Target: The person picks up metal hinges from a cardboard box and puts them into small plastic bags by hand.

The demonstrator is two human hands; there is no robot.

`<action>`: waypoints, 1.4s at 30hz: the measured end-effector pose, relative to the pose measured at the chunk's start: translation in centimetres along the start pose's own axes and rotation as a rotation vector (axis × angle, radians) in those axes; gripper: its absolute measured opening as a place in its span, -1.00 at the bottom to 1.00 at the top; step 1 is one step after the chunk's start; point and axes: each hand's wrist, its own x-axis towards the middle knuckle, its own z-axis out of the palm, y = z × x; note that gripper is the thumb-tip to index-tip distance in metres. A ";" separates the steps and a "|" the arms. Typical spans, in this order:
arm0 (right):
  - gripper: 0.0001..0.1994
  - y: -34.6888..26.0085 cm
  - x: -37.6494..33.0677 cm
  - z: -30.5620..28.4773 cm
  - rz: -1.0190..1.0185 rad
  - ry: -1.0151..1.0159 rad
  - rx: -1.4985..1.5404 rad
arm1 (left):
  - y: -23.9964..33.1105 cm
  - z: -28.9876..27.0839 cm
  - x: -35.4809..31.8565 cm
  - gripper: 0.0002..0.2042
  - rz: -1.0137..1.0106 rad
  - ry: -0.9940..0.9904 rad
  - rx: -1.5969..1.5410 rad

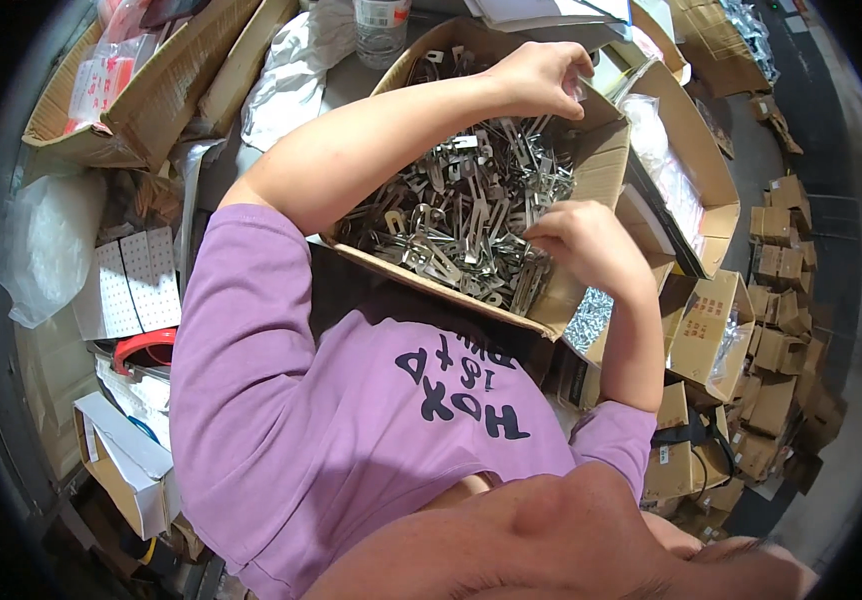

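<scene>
A cardboard box [541,325] in front of me holds a heap of loose silvery metal pieces [471,210], flat and slotted like hair clips. My left arm stretches across the box, and my left hand [541,80] is over its far right edge. Its fingers are curled into a pinch; what sits between them is too small to make out. At the box's right side, my right hand [591,240] hangs over the heap with its fingers bent together. Its fingertips are close to the metal pieces, and whatever they grip is hidden.
A clear plastic bottle [381,35] and a white cloth [296,75] lie beyond my left arm. An open carton [141,120] stands far left. To the right are a cardboard tray [721,225], a box of small screw-like parts [589,318] and several stacked cartons [781,290].
</scene>
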 end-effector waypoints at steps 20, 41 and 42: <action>-0.89 -1.5 -2.9 -0.9 0.098 0.512 0.813 | 0.0 0.1 -0.3 -0.52 -0.017 -0.070 0.014; -0.87 2.8 -2.8 0.2 0.310 0.620 1.114 | 0.3 -0.1 -0.7 -0.45 -0.182 -0.435 -0.226; -0.86 2.9 -2.9 0.3 0.304 0.668 1.130 | 0.5 0.0 -0.8 -0.43 -0.220 -0.494 -0.276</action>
